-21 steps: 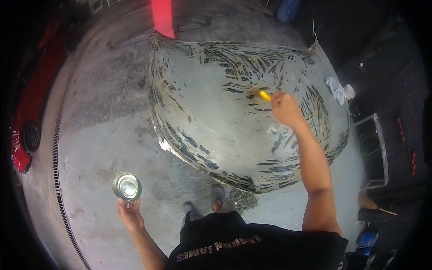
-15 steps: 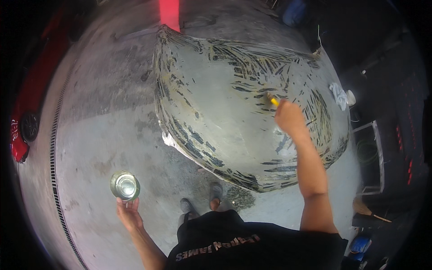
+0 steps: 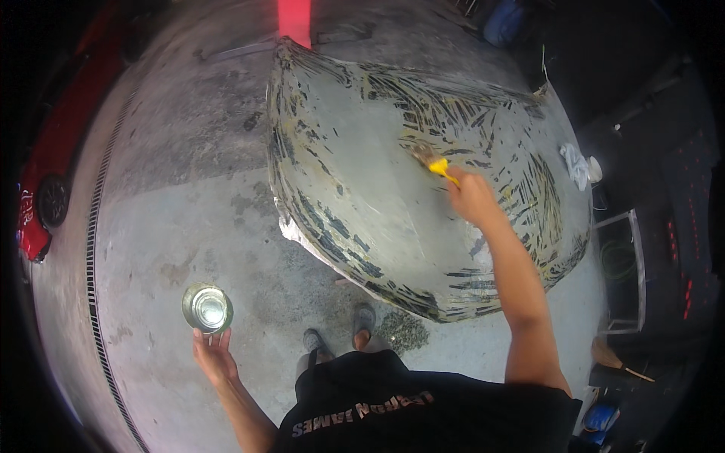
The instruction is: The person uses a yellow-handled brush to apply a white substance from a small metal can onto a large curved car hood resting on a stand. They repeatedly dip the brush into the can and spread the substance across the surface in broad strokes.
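Note:
A large curved panel, shaped like a car hood [image 3: 377, 200], fills the middle of the view, grey with dark and yellowish streaks. My right hand [image 3: 473, 198] grips a paintbrush [image 3: 438, 165] with a yellow handle. Its bristles rest against or just over the panel, left of a dark streaked patch; contact is hard to tell. Out to the left, clear of the panel, my left hand [image 3: 217, 361] holds a round container [image 3: 207, 308] from below and the near side. The container looks shiny inside, and I cannot make out its contents.
A red post [image 3: 294, 21] rises at the panel's far left corner. Crumpled white material [image 3: 575, 164] lies by its right edge. A red car [image 3: 49, 189] stands far left, beyond a floor grate [image 3: 92, 264]. A white frame [image 3: 638, 264] and a broom [image 3: 615, 359] are at right.
My right hand has moved slightly left, and the brush has swept left across the panel, showing more of its bristles. The left hand and container stay nearly still. The whole view has shifted slightly.

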Tool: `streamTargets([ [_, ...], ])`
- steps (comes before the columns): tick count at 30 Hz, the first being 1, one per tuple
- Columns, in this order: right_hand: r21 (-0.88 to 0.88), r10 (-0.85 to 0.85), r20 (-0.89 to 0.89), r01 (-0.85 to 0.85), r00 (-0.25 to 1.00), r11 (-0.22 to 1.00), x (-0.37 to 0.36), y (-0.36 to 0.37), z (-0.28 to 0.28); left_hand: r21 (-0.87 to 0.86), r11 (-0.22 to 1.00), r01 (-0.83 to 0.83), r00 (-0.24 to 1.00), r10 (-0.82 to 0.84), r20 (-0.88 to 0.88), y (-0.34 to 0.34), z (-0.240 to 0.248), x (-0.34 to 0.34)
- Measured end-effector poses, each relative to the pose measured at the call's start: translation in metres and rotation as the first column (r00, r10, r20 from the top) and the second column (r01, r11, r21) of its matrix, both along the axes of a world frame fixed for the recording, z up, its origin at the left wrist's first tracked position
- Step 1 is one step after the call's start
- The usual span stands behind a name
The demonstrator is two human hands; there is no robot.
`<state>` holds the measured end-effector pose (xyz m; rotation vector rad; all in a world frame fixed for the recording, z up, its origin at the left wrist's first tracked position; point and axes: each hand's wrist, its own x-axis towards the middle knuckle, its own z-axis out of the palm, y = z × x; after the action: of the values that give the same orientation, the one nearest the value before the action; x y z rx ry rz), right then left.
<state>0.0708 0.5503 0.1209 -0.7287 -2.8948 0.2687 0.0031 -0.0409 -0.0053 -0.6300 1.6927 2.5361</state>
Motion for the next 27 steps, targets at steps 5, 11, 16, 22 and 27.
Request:
streamTargets([
  [5, 0.101, 0.024, -0.097, -0.015, 0.995, 0.995, 0.023, 0.030, 0.031, -0.012, 1.000, 0.007, 1.000, -0.007, 0.005, 0.009, 0.005, 0.001],
  [11, -0.045, 0.023, -0.138, -0.030, 0.990, 0.999, -0.037, 0.042, 0.012, -0.022, 0.999, 0.049, 0.999, -0.049, 0.002, 0.043, 0.014, -0.008],
  [16, -0.095, 0.143, -0.137, -0.157, 0.980, 0.983, 0.007, 0.061, -0.003, -0.033, 0.997, 0.074, 0.997, -0.075, -0.030, 0.047, 0.017, -0.007],
  [22, -0.183, -0.065, -0.066, 0.052, 0.996, 0.982, 0.071, 0.084, 0.063, -0.047, 0.995, 0.084, 0.996, -0.084, -0.011, 0.045, 0.007, -0.006],
  [27, -0.176, -0.062, -0.135, 0.037, 0.989, 0.984, 0.046, 0.070, 0.025, -0.037, 0.990, 0.133, 0.991, -0.134, -0.025, 0.080, 0.018, -0.008],
])
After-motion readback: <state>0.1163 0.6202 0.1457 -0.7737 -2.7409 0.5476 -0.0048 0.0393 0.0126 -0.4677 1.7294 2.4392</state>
